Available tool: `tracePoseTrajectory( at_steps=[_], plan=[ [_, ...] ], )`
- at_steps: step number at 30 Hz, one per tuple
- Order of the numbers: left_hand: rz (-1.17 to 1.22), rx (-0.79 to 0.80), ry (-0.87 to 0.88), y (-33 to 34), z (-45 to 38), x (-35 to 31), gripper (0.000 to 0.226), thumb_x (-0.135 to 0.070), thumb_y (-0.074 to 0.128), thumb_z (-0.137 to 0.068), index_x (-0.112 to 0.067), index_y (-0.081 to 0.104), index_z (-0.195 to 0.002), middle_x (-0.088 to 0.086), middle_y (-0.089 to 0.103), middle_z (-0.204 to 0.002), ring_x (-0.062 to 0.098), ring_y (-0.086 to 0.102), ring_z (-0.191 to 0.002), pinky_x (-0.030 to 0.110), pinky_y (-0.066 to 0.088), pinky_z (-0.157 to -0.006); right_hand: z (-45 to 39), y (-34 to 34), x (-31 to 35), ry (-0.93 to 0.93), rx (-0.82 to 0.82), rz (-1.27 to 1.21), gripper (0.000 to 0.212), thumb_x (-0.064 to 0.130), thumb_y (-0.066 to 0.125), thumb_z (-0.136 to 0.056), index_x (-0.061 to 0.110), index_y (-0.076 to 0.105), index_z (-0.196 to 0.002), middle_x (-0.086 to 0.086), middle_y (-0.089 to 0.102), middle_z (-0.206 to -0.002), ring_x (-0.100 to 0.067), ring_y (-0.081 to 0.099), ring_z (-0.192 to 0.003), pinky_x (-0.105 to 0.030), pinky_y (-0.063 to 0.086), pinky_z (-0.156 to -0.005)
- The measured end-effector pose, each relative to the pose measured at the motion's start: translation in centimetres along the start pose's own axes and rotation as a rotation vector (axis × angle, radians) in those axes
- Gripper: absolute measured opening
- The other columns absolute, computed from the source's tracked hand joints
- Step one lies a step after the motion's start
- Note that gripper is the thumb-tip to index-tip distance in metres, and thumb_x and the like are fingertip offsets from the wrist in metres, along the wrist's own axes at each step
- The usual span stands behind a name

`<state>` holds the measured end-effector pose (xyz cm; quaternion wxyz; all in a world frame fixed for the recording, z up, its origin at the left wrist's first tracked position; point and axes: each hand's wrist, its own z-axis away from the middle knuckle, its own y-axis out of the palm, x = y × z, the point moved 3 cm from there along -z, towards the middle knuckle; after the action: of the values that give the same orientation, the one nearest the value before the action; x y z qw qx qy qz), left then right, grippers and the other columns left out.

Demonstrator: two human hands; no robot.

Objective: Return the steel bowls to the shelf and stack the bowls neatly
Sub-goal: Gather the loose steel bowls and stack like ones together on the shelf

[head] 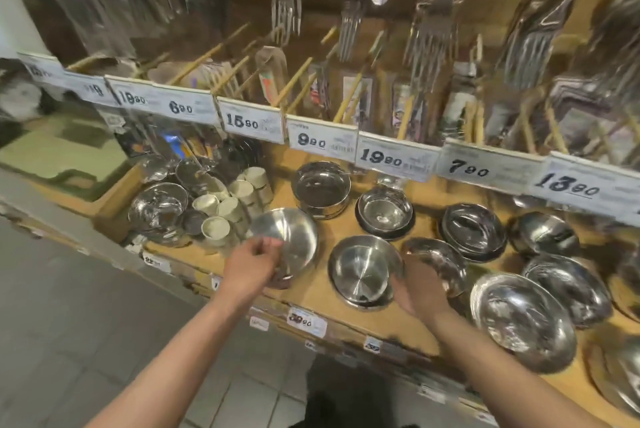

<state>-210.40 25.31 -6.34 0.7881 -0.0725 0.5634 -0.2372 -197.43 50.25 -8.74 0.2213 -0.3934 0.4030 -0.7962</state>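
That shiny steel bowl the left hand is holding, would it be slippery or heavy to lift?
Probably light: the steel bowl looks thin-walled, and the left hand tilts it by the rim alone. Its polished surface looks smooth, so likely a bit slippery. It should stay rigid, though its rounded base may rock when set on the wooden shelf.

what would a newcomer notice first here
Two hands at the shelf front: the left hand holds a tilted steel bowl, the right hand is at a flat-bottomed bowl. Above runs a row of price tags, with forks hanging higher up.
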Motion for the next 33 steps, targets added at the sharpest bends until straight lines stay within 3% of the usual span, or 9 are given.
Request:
tracePoseTrajectory(
  at_steps=[4, 7, 10, 17, 20, 22, 26, 30, 33],
  plan=[
    [-0.085, -0.157, -0.024, -2.7, -1.4, 0.9, 0.011, -0.024, 0.061, -0.096, -0.016, 0.068, -0.091, 0.004, 0.072, -0.082, 0.023, 0.066, -0.074, 0.043, 0.057, -0.081, -1.2, 0.7, 0.6, 0.049, -0.018, 0.028, 0.027, 0.023, 0.047, -0.101, 0.006, 0.061, -0.118, -0.011, 0.071, -0.111, -0.027, 0.069, -0.099, -0.027, 0.049, -0.074],
    [-0.156, -0.211, -0.067, -3.8, -2.3, 1.4, 0.011, -0.017, 0.064, -0.090, -0.014, 0.066, -0.101, 0.008, 0.072, -0.096, 0.033, 0.069, -0.090, 0.039, 0.052, -0.079, -1.7, 1.5, 1.4, 0.061, 0.028, 0.030, 0.034, 0.021, 0.043, -0.103, 0.009, 0.054, -0.133, -0.012, 0.072, -0.115, -0.029, 0.069, -0.101, -0.037, 0.056, -0.085],
    [-0.202, -0.146, -0.102, -3.6, -3.2, 1.8, 0.022, -0.013, 0.066, -0.088, -0.004, 0.066, -0.108, 0.018, 0.072, -0.102, 0.039, 0.069, -0.095, 0.050, 0.058, -0.088, -2.1, 2.1, 2.0, 0.090, 0.053, 0.027, 0.045, 0.014, 0.045, -0.100, 0.013, 0.042, -0.145, -0.013, 0.072, -0.112, -0.031, 0.070, -0.100, -0.041, 0.057, -0.086],
    [-0.273, -0.047, -0.119, -3.1, -4.3, 2.5, 0.033, -0.022, 0.076, -0.082, -0.018, 0.064, -0.113, 0.001, 0.072, -0.102, 0.024, 0.068, -0.088, 0.035, 0.054, -0.073, -2.9, 3.0, 2.3, 0.208, 0.052, 0.143, 0.045, 0.016, 0.059, -0.095, 0.007, 0.046, -0.138, -0.014, 0.071, -0.112, -0.031, 0.070, -0.102, -0.040, 0.058, -0.085],
    [-0.182, -0.006, -0.192, -3.2, -5.2, 3.1, 0.035, -0.016, 0.080, -0.075, -0.012, 0.065, -0.107, 0.010, 0.073, -0.101, 0.031, 0.072, -0.089, 0.043, 0.060, -0.080, -2.9, 3.3, 1.6, 0.219, 0.029, -0.017, 0.044, 0.004, 0.053, -0.091, 0.005, 0.049, -0.135, -0.015, 0.069, -0.114, -0.034, 0.068, -0.100, -0.041, 0.055, -0.083],
    [-0.141, 0.000, -0.211, -3.2, -5.5, 3.3, 0.030, -0.011, 0.079, -0.069, -0.013, 0.068, -0.097, 0.012, 0.075, -0.091, 0.034, 0.075, -0.081, 0.051, 0.063, -0.079, -2.7, 3.4, 1.0, 0.206, 0.017, -0.124, 0.045, 0.007, 0.056, -0.092, 0.009, 0.051, -0.137, -0.014, 0.069, -0.117, -0.033, 0.071, -0.092, -0.043, 0.057, -0.081],
    [-0.125, -0.013, -0.195, -3.4, -5.8, 3.1, 0.020, -0.014, 0.075, -0.060, -0.017, 0.068, -0.078, 0.006, 0.075, -0.076, 0.031, 0.076, -0.070, 0.051, 0.064, -0.073, -2.2, 2.9, -0.3, 0.238, -0.031, -0.293, 0.042, 0.012, 0.067, -0.092, 0.010, 0.056, -0.132, -0.010, 0.068, -0.116, -0.025, 0.074, -0.080, -0.041, 0.062, -0.073],
    [-0.096, -0.034, -0.205, -3.7, -6.1, 2.3, 0.017, -0.006, 0.078, -0.071, -0.011, 0.072, -0.085, 0.005, 0.075, -0.066, 0.024, 0.075, -0.057, 0.045, 0.065, -0.063, -2.0, 1.3, -0.7, 0.241, -0.082, -0.433, 0.022, 0.005, 0.068, -0.092, 0.016, 0.060, -0.110, -0.007, 0.069, -0.098, -0.017, 0.074, -0.059, -0.037, 0.063, -0.056],
    [-0.098, -0.040, -0.159, -3.5, -6.2, 1.0, 0.014, -0.006, 0.077, -0.080, -0.010, 0.068, -0.090, 0.010, 0.075, -0.079, 0.026, 0.075, -0.062, 0.046, 0.065, -0.061, -1.4, -0.5, -1.0, 0.196, -0.128, -0.509, 0.017, 0.009, 0.071, -0.090, 0.017, 0.065, -0.103, -0.009, 0.074, -0.096, -0.025, 0.076, -0.067, -0.046, 0.063, -0.066]
  ],
)
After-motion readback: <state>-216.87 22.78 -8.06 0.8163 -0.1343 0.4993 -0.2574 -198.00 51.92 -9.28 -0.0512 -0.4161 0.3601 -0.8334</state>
